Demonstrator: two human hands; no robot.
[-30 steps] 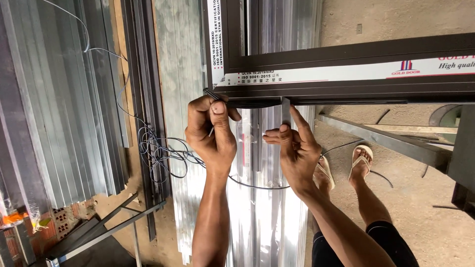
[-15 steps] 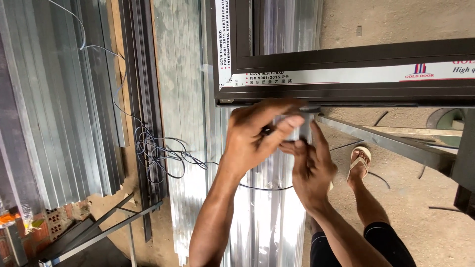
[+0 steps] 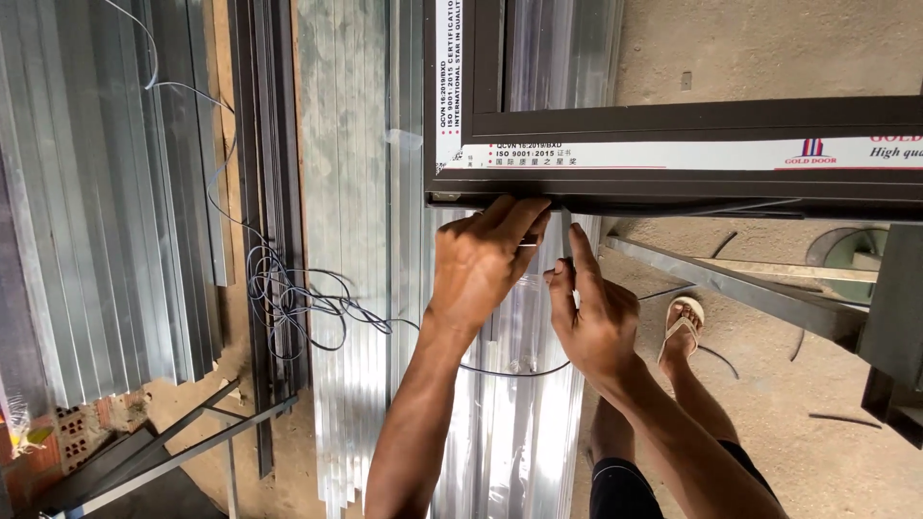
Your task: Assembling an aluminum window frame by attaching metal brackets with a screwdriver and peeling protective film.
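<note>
The head view looks down on two bare hands working at the underside of a dark aluminium window frame [image 3: 673, 187]. The left hand [image 3: 481, 264] has its fingers curled up against the frame's lower rail just right of the corner, fingertips pressed into the channel; whether they pinch some small part there I cannot tell. The right hand [image 3: 596, 312] sits just beside it, index finger stretched up to touch the same rail, the other fingers loosely bent and holding nothing visible. The frame's corner is already joined, and white protective tape [image 3: 673, 154] still covers its face, so the piece looks assembled but not finished; the work at the lower rail appears unfinished. Behind the hands stand bundles of silvery aluminium profiles [image 3: 346, 240]. A tangled thin cable [image 3: 288, 298] hangs to the left. A sandalled foot [image 3: 681, 327] rests on the sandy floor [image 3: 798, 404] at right.
</note>
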